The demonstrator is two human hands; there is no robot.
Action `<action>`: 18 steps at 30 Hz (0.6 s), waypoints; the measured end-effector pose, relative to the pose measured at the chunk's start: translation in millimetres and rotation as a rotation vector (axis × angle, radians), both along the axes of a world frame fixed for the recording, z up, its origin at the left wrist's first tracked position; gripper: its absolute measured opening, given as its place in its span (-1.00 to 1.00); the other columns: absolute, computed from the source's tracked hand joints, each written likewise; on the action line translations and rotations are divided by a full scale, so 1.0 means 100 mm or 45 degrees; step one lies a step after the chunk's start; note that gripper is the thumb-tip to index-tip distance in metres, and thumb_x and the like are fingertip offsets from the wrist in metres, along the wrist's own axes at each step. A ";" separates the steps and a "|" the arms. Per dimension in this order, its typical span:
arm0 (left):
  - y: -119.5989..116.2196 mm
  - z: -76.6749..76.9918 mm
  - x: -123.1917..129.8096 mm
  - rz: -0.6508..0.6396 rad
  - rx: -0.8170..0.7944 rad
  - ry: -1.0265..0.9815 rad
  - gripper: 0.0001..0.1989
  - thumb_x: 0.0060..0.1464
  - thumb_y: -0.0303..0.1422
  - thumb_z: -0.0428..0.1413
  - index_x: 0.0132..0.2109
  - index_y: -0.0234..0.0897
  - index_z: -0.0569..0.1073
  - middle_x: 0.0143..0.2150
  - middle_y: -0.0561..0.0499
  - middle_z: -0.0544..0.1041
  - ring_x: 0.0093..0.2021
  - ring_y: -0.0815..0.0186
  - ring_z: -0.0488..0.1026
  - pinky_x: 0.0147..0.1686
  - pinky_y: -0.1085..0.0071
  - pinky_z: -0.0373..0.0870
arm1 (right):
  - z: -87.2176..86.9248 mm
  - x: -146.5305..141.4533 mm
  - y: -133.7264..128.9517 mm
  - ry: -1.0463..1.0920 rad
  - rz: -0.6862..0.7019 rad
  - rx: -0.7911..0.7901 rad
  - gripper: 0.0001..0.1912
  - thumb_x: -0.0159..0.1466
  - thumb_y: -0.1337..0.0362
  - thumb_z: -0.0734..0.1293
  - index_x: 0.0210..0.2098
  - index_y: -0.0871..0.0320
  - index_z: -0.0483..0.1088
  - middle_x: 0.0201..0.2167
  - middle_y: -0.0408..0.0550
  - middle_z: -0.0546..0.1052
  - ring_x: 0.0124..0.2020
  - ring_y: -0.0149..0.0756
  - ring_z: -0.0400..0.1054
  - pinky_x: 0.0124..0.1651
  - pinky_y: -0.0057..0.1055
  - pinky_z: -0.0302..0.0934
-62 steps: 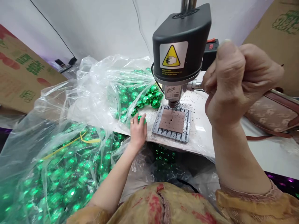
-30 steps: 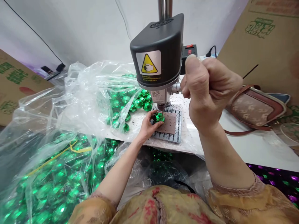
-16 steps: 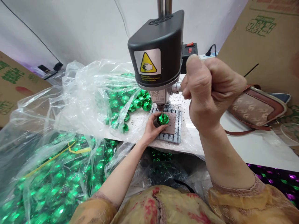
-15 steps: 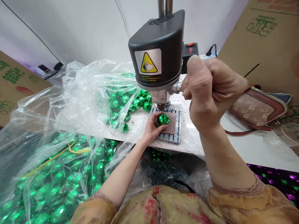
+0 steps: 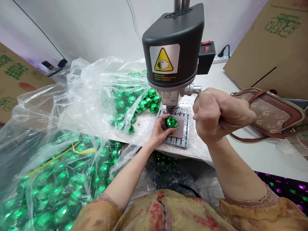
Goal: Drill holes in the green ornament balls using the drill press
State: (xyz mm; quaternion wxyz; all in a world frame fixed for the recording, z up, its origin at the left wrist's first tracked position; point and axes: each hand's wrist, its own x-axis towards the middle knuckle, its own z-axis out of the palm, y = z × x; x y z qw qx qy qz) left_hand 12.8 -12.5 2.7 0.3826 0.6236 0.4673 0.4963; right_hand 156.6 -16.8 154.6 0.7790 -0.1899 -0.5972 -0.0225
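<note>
- Steadying a green ball (image 5: 172,122) on the brown pad (image 5: 180,130), your L hand (image 5: 159,131) grips its side, thumb & fingers.
- Your R hand (image 5: 215,112) is curled round the feed lever (image 5: 197,89) of the drill press (image 5: 173,35), lever mostly hidden.
- Bit (image 5: 171,116) at ball's top: drilling looks underway; hole depth, can't tell.
- Remaining, prob.: loose balls (image 5: 154,108) on the table (image 5: 255,155), plus bagged balls (image 5: 64,183) below; can't tell which are done.
</note>
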 end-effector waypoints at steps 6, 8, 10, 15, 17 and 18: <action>0.00 -0.01 0.00 -0.009 0.016 0.002 -0.47 -0.05 -0.21 0.37 0.04 -0.21 0.41 0.05 -0.11 0.50 0.13 0.08 0.42 0.18 0.13 0.31 | -0.11 0.02 0.05 -0.023 -0.004 0.105 -0.52 0.25 0.41 0.27 -0.70 0.14 -0.03 -0.78 -0.30 0.02 -0.75 -0.54 0.05 -0.68 -0.41 -0.08; 0.00 -0.01 0.00 -0.029 0.026 -0.018 -0.46 -0.04 -0.20 0.37 0.06 -0.21 0.40 0.06 -0.12 0.49 0.14 0.09 0.41 0.20 0.15 0.29 | -0.13 0.04 0.06 -0.047 0.007 0.134 -0.52 0.22 0.45 0.28 -0.68 0.14 -0.06 -0.77 -0.30 0.03 -0.75 -0.55 0.05 -0.68 -0.43 -0.06; 0.00 -0.01 0.00 -0.044 0.028 -0.039 -0.44 -0.04 -0.18 0.37 0.07 -0.21 0.40 0.07 -0.12 0.48 0.15 0.10 0.41 0.20 0.16 0.28 | -0.15 0.05 0.08 -0.063 0.012 0.158 -0.53 0.20 0.48 0.27 -0.67 0.14 -0.07 -0.75 -0.30 0.04 -0.74 -0.56 0.03 -0.67 -0.44 -0.03; 0.01 -0.02 -0.01 -0.043 0.042 -0.019 -0.44 -0.04 -0.17 0.37 0.07 -0.20 0.40 0.07 -0.12 0.48 0.15 0.10 0.40 0.21 0.13 0.28 | -0.17 0.06 0.11 -0.119 0.093 0.252 -0.54 0.15 0.51 0.26 -0.64 0.13 -0.13 -0.72 -0.30 -0.02 -0.75 -0.57 -0.09 -0.68 -0.44 -0.13; 0.01 -0.02 -0.01 -0.052 0.053 -0.009 -0.43 -0.03 -0.18 0.36 0.09 -0.20 0.39 0.09 -0.12 0.48 0.16 0.10 0.40 0.22 0.12 0.27 | -0.19 0.07 0.12 -0.150 0.123 0.284 -0.56 0.14 0.52 0.24 -0.62 0.12 -0.15 -0.72 -0.30 0.00 -0.74 -0.58 -0.10 -0.67 -0.44 -0.14; 0.01 -0.03 -0.01 -0.056 0.051 -0.008 -0.43 -0.03 -0.18 0.36 0.10 -0.20 0.39 0.09 -0.12 0.48 0.16 0.10 0.40 0.22 0.11 0.27 | -0.20 0.08 0.12 -0.172 0.135 0.296 -0.56 0.14 0.52 0.23 -0.61 0.12 -0.16 -0.72 -0.30 0.01 -0.74 -0.58 -0.09 -0.67 -0.44 -0.13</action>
